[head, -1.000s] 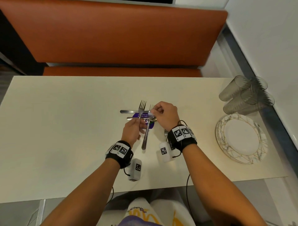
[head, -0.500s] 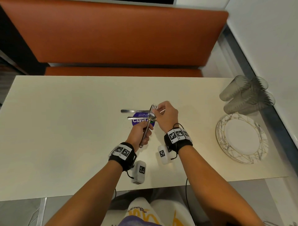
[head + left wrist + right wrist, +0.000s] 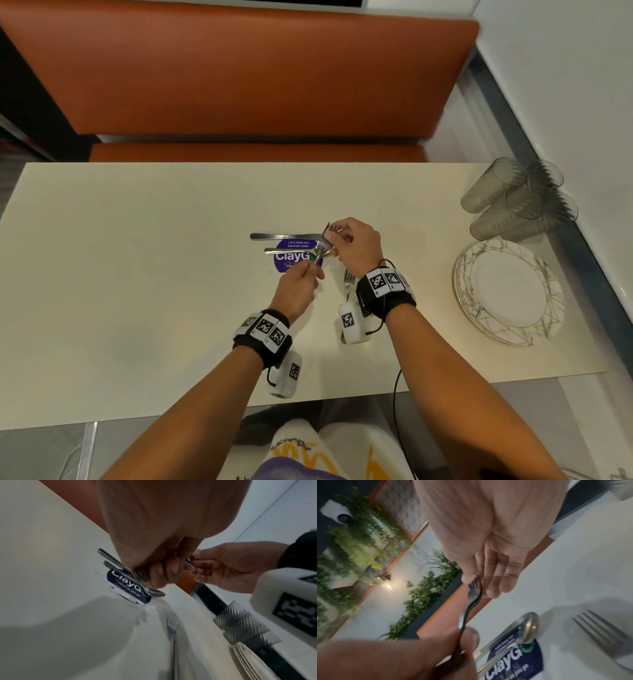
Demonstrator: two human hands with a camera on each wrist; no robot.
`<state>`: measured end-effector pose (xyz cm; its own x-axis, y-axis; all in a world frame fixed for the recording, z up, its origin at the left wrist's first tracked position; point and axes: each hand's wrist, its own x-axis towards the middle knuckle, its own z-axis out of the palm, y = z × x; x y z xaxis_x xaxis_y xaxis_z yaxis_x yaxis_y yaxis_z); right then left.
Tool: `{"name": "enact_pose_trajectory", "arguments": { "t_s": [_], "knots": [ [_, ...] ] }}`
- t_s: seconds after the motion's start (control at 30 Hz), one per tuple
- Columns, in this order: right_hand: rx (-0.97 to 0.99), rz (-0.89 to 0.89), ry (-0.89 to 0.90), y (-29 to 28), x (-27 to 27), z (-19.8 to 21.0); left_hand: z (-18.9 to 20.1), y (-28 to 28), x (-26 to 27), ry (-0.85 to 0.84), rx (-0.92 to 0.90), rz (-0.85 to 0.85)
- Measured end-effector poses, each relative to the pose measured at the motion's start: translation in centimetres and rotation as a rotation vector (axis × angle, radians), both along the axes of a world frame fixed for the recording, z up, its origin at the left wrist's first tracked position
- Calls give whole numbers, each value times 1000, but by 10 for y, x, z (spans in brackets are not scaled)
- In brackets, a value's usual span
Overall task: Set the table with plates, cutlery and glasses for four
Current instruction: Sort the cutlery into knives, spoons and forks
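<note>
Fingers [image 3: 467, 578] of the right hand [image 3: 356, 245] pinch the prong end of a fork [image 3: 471, 600], while the left hand [image 3: 298, 286] has its thumb and fingers closed round the same fork's handle, low down. Half a second ago the left hand held the handle farther from the prongs, with its tip sticking out below the hand; now both hands sit closer together and the fork is more hidden between them.

This held fork is up off the worktop [image 3: 137, 274], above its middle. Its long side runs away from the person, prongs at the far end, handle toward the body, leaning a little right at the top.

Under the hands lie a knife [image 3: 284, 236] and a spoon [image 3: 291, 251], both lying left to right, with the spoon's bowl on the right. They cross a round purple sticker [image 3: 294, 257] that reads "ClayGo", "Let's keep our pantries clean." and, in the left wrist view, "clean as you go". A second fork [image 3: 348, 279] lies on the worktop near the right wrist, prongs pointing away from the person.

Off to the right are a stack of white plates [image 3: 507, 291] with gold lines and, behind it, grey glasses [image 3: 513, 198] in a bunch. An orange bench seat [image 3: 239, 68] stands past the worktop.
</note>
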<state>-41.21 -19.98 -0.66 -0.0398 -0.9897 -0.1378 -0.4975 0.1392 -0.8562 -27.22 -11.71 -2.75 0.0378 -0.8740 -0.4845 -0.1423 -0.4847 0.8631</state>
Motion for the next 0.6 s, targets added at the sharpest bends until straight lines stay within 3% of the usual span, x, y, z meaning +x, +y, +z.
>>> {"name": "enact_pose_trajectory", "arguments": {
  "t_s": [0.13, 0.3, 0.5, 0.6],
  "knots": [
    [76, -50, 98, 8, -27, -19, -12, 3, 5, -207, -47, -48],
    [304, 73, 456, 24, -53, -70, -19, 4, 10, -285, 5, -82],
    [278, 111, 387, 34, -51, -85, -20, 1, 14, -281, 44, -99],
    [293, 100, 235, 39, -48, -77, -19, -4, 18, -259, 40, -78]
  ]
}}
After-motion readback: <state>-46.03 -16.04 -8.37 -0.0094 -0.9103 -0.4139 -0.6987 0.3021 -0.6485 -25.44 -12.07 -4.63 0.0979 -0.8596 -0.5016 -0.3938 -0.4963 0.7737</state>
